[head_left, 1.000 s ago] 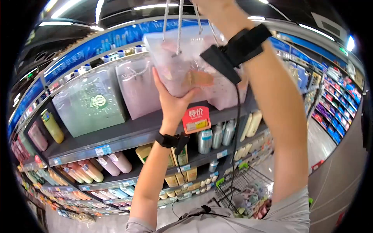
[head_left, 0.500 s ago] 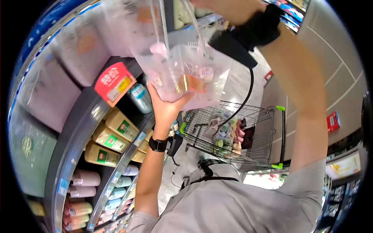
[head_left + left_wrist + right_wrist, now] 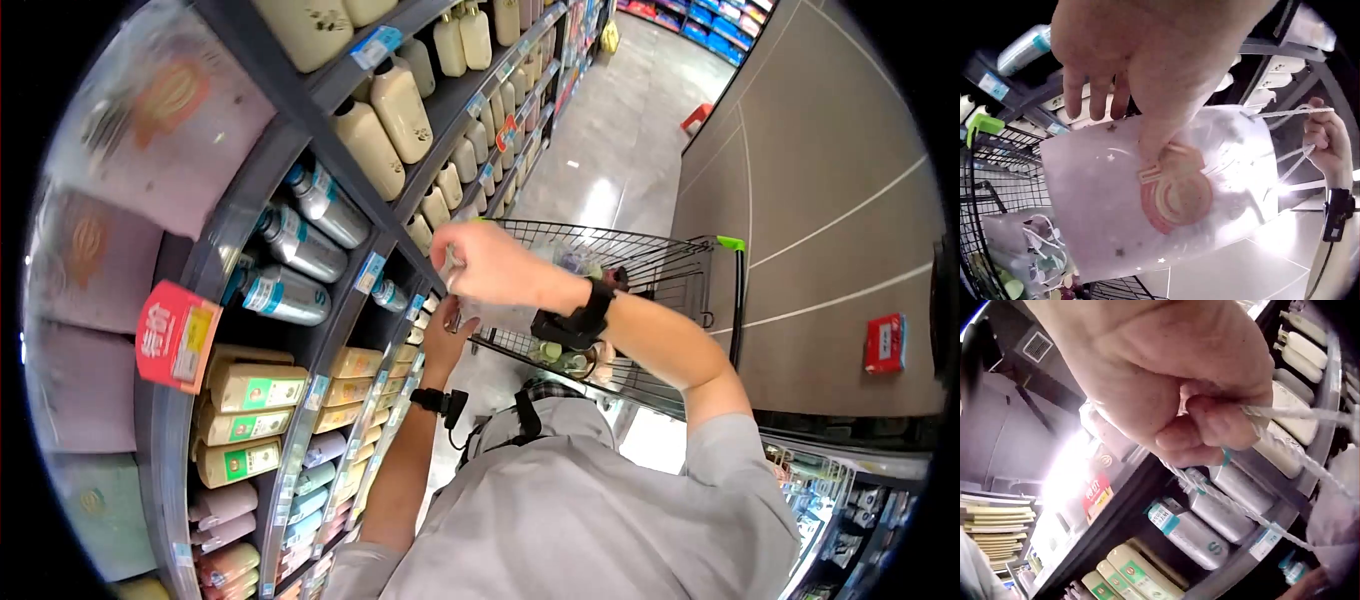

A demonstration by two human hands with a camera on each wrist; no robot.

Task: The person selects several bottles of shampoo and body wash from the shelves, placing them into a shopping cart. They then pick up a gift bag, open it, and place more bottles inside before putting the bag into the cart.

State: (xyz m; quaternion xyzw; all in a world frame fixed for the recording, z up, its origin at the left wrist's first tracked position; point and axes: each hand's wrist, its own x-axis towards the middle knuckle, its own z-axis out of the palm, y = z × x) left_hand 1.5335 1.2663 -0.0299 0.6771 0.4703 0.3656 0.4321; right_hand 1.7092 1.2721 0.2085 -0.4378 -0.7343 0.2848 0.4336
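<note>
A translucent pink gift bag (image 3: 1097, 194) with a printed orange emblem lies tilted across the left wrist view, its rope handles (image 3: 1285, 113) toward the right. My left hand (image 3: 1147, 56) holds its body, thumb against the printed face and fingers at the far side, partly hidden. In the head view the left hand (image 3: 447, 345) is just below the right hand (image 3: 495, 265), with the bag largely hidden near them. My right hand (image 3: 1166, 381) grips the twisted white rope handles (image 3: 1235, 506) in curled fingers.
A wire shopping cart (image 3: 640, 262) with bags and bottles inside stands in front of me. Shelves hold silver bottles (image 3: 290, 295), cream bottles (image 3: 400, 110) and more pink bags (image 3: 95, 385). A red price sign (image 3: 175, 335) sticks out from the shelf edge. A grey panel (image 3: 820, 180) stands at right.
The view has turned from the shelf toward the cart and aisle. Both hands have carried the bag away from the shelf and down beside the cart, and the right hand is lower.
</note>
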